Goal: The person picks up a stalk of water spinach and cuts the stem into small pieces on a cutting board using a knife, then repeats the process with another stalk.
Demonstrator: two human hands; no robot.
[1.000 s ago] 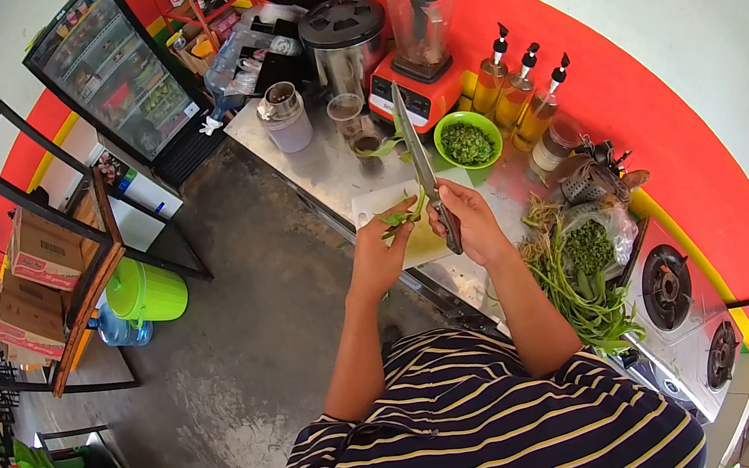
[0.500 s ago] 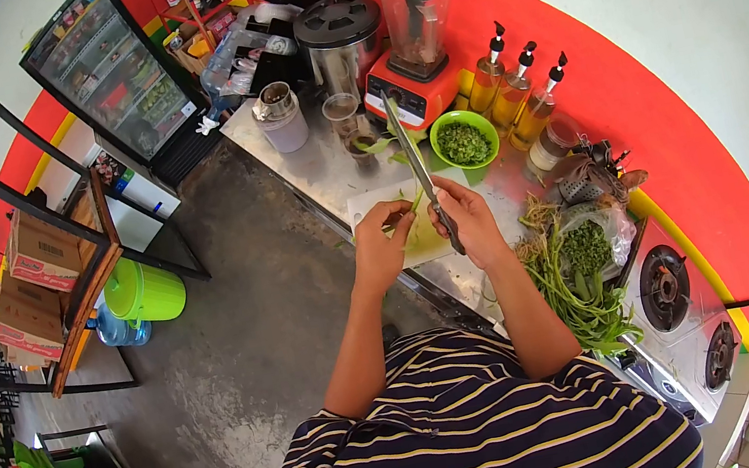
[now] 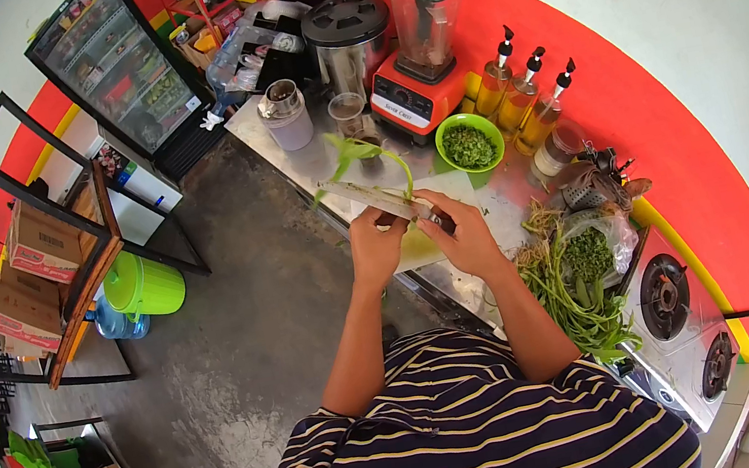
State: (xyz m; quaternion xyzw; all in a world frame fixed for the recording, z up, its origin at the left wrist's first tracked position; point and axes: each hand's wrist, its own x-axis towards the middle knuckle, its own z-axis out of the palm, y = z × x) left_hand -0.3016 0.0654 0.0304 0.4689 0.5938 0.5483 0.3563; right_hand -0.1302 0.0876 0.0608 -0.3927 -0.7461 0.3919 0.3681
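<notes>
My right hand [image 3: 462, 230] is closed around the handle of a knife [image 3: 356, 196], whose blade points left across the front of my left hand. My left hand [image 3: 377, 248] is closed, fingertips pinching a green leafy stem [image 3: 407, 171] that curves up behind the blade, its leaves hanging over to the left. Both hands meet above a white cutting board [image 3: 458, 187] with a yellowish-green patch on it. Where blade and stem touch is hidden by my fingers. Beyond the board stands a green bowl [image 3: 449, 164] of chopped greens.
A heap of long-stemmed greens [image 3: 579, 313] and a plastic bag [image 3: 616, 229] of chopped greens lie to the right, beside a gas stove [image 3: 693, 308]. At the back stand a red blender [image 3: 415, 96], oil bottles [image 3: 521, 98], a plastic cup [image 3: 347, 113] and a steel pot [image 3: 350, 53].
The knife has swung from pointing away to pointing left, across the stem. My hands have come closer together, and the leafy stem now rises higher behind the blade.
</notes>
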